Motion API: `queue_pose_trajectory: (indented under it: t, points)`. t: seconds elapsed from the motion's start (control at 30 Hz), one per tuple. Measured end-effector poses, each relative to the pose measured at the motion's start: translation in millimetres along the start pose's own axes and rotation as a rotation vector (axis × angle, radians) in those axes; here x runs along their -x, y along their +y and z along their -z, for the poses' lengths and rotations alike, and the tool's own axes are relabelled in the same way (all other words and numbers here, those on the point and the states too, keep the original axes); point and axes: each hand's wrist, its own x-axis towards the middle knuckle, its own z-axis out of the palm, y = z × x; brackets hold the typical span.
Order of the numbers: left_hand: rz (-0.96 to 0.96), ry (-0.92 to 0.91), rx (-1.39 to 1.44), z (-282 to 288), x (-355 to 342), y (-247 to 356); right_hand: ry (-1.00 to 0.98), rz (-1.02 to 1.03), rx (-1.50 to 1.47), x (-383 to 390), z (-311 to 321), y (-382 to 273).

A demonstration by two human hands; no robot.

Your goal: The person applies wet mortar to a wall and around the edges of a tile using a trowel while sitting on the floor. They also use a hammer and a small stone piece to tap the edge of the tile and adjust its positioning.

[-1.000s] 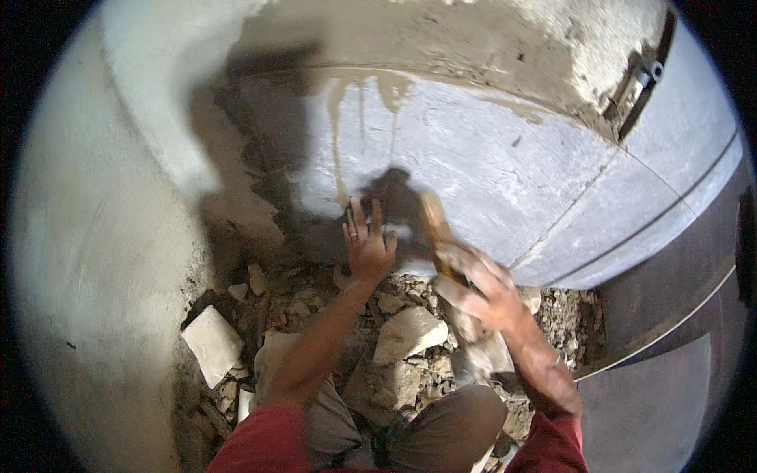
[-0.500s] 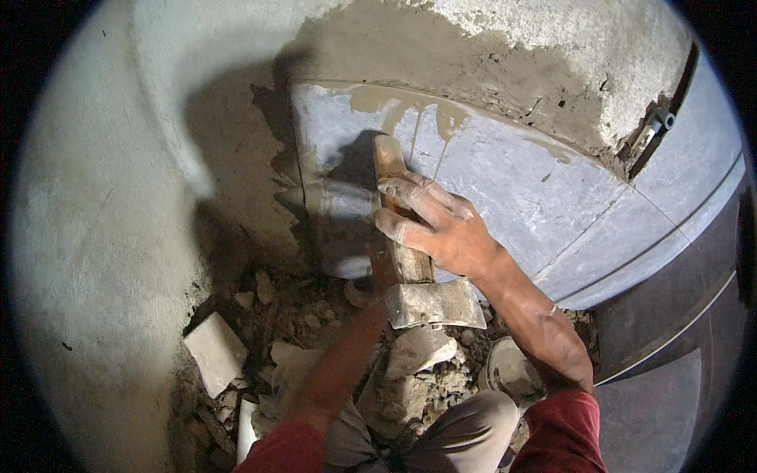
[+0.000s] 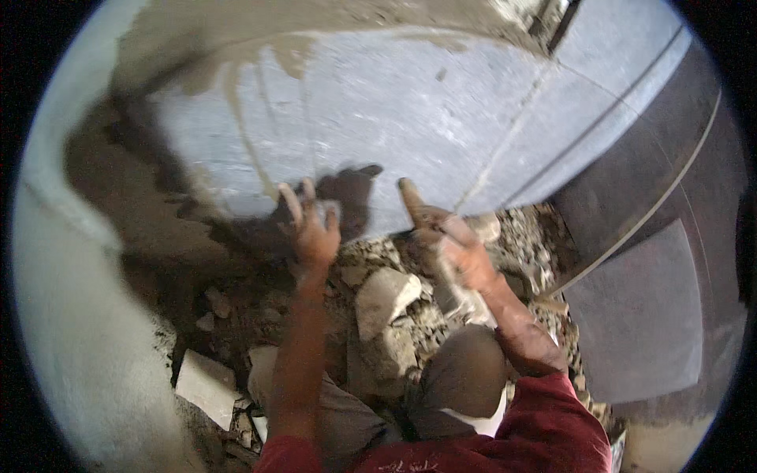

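Observation:
My left hand (image 3: 314, 225) has its fingers spread on or just in front of the lower left of a pale grey wall tile (image 3: 378, 110), which has runs of wet mortar down it. To its right, my right hand (image 3: 469, 252) grips a wooden-handled tool (image 3: 412, 201), blurred, its handle end pointing up near the tile's lower edge; the dusty pale head hangs below my fingers and is partly hidden. Damp mortar (image 3: 197, 24) coats the wall above the tile. A dark shadow falls beside my left hand.
Rubble (image 3: 382, 299) and broken pale pieces (image 3: 205, 386) lie between my knees and the wall. A plastered wall (image 3: 71, 315) rises on the left. Dark grey panels (image 3: 631, 315) with a pale strip stand at the right, and a dark slot (image 3: 564, 27) cuts the upper wall.
The view has swung. My right hand and the tool have moved down and right from the tile's left part. My left hand, hidden behind them half a second ago, now shows with spread fingers.

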Motion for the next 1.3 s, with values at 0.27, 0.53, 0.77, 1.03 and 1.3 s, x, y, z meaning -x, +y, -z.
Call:
queue_pose_trajectory:
  t: [0.27, 0.53, 0.77, 1.03, 1.3]
  points:
    - [0.100, -0.081, 0.131, -14.5, 8.2, 34.2, 0.360, -1.108, 0.195, 186.0, 115.2, -69.7]
    - [0.986, -0.858, 1.148, -194.2, 109.5, 125.0, 0.664, -1.604, 0.153, 355.1, 137.1, -171.8]
    - [1.670, -0.338, 1.601, -333.8, 131.5, 152.8, 0.658, -1.674, 0.132, 422.8, 135.3, -231.2]
    - [1.744, -0.169, 1.766, -380.5, 129.4, 136.2, 0.620, -1.600, 0.215, 357.4, 138.1, -218.6]
    - [1.804, 0.041, 1.949, -373.5, 117.1, 140.6, 0.662, -1.842, 0.152, 365.0, 118.6, -218.5]
